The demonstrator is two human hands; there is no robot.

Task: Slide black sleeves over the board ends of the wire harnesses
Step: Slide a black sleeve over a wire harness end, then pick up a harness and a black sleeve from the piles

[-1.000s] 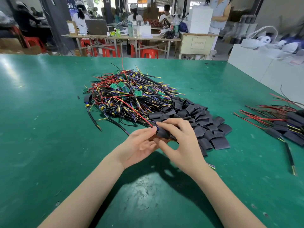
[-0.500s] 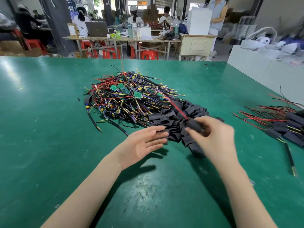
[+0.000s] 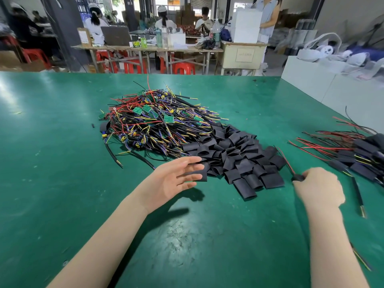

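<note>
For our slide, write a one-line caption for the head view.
Right hand grips a sleeved harness while the open left hand hovers by the black sleeves.

A glossy green worktop point(image 3: 62, 163) fills the foreground; red plastic stools point(image 3: 184, 68) stand under a long wooden table point(image 3: 145, 48) at 12 o'clock.

Single view, head-worn, wide-angle. Looks forward and down across the green tabletop point(image 3: 62, 163) from the wearer's seat. Both forearms enter from the bottom edge; hands sit close to the lens, mid-frame. Upper band of the frame takes in the workshop beyond the far tabletop edge. Straight lines bow toward the borders.
</note>
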